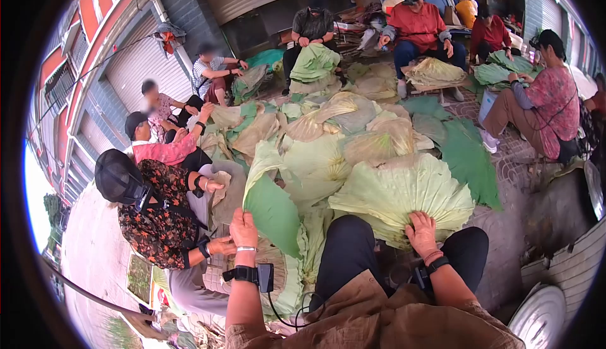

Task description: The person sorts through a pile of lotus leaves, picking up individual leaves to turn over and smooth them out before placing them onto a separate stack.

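My left hand [243, 228] grips the edge of a large lotus leaf [273, 213], whose deep green face hangs down while its paler side folds up above. Across my knees, a fanned stack of pale, dried lotus leaves [404, 191] is held by my right hand [421, 230], its fingers bent against the leaves near the lower edge. What lies under that hand is hidden. More pale leaves [315, 166] spread out just beyond my knees, between the two hands. Both wrists carry dark straps, the left one with a small box and cable.
A broad heap of dried lotus leaves [353, 112] covers the ground ahead. Close on my left sits a person in a dark floral shirt [158, 210]; several others sit around the heap handling leaves. A dark green leaf [470, 159] lies right. A round metal lid [540, 317] stands at lower right.
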Tool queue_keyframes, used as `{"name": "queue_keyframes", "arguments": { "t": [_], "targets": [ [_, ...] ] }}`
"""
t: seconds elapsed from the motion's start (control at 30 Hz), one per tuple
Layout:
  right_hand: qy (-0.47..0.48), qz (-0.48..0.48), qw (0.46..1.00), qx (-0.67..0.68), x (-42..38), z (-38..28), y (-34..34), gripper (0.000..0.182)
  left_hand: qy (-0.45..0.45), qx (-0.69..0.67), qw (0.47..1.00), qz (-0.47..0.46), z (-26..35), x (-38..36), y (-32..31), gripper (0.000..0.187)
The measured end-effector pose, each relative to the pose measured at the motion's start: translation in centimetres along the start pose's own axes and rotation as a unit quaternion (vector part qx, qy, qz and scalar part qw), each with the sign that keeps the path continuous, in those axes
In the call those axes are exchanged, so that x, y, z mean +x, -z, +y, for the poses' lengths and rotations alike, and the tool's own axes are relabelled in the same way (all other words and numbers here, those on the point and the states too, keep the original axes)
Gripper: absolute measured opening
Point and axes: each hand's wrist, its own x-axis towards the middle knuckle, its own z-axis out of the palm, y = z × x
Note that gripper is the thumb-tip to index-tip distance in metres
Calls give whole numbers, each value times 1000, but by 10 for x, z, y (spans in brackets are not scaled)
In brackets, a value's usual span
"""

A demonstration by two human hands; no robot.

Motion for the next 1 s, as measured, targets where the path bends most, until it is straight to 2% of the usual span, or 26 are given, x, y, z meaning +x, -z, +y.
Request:
{"name": "queue_keyframes", "arguments": {
  "t": [0.07, 0.13, 0.2, 0.23, 0.37, 0.57, 0.67, 0.73, 0.8, 0.9, 0.93, 1.0],
  "targets": [
    [-5, -5, 1000, -1, -2, 1, -1, 41, -45, -145, 988, 15, 64, 9, 13, 22],
    [-8, -9, 1000, 7, -2, 1, -1, 41, -131, -195, 972, 33, 106, 11, 2, 27],
    [-12, -11, 1000, 13, -1, 2, 1, 42, -185, -205, 961, 17, 155, 0, -9, 27],
    [-13, -20, 1000, 17, -1, 2, 2, 43, -196, -194, 961, -22, 177, -8, -14, 30],
    [-14, -42, 998, 32, -1, 5, 4, 45, -298, -170, 931, -126, 222, -48, -80, 34],
    [-10, -37, 999, 31, 1, 3, 8, 44, -320, -87, 865, -377, 225, -136, -186, 36],
    [-2, -38, 999, 28, 2, 6, 9, 36, -335, -64, 850, -400, 219, -154, -196, 37],
    [-1, -40, 999, 33, 0, 5, 7, 32, -322, -104, 857, -389, 212, -157, -198, 39],
    [-5, -48, 999, 10, 3, 1, 11, 28, -329, -95, 854, -392, 213, -153, -183, 41],
    [-5, -39, 999, 18, 5, -4, 17, 29, -347, -96, 844, -398, 205, -147, -182, 46],
    [-18, -71, 997, 11, 6, -6, 22, 33, -351, -114, 841, -396, 202, -144, -187, 45],
    [-19, -59, 998, 23, 5, -6, 22, 36, -339, -146, 846, -384, 207, -142, -188, 40]
  ]
}}
